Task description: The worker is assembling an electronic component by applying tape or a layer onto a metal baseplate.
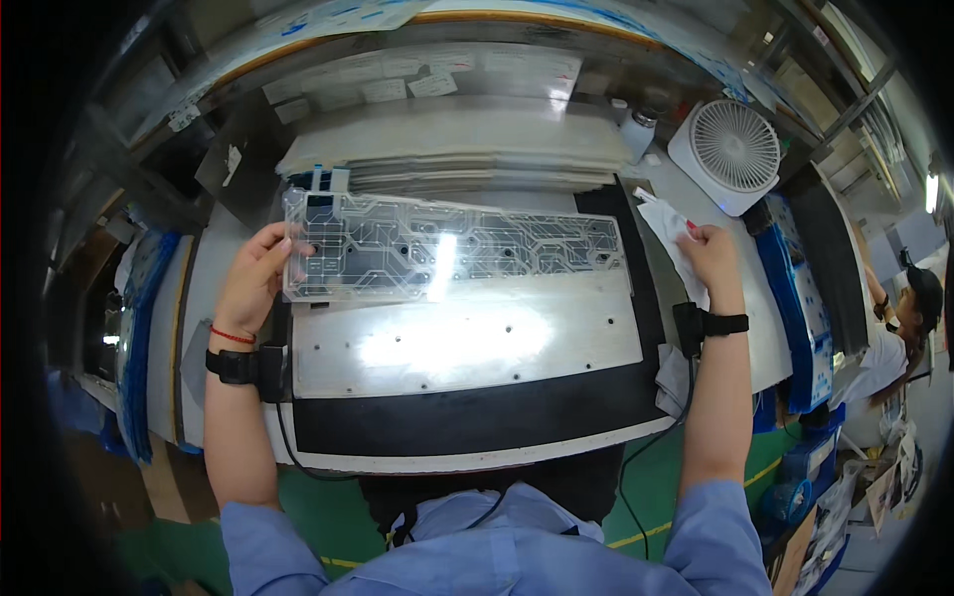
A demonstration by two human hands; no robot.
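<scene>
My left hand pinches the left edge of a clear keyboard membrane sheet printed with fine circuit lines. Two short connector tails stick up at its far left corner. The sheet lies tilted across the far part of a shiny metal plate with small dark holes; whether it rests flat there I cannot tell. Off to the right, my right hand is closed on a white cloth, which hangs from the fingers beside the plate. A small red spot shows near those fingertips.
Under the plate lies a black mat. Behind it sits a stack of flat pale sheets. A white fan and a bottle stand at the back right. A grey cloth lies near my right wrist. Another person is far right.
</scene>
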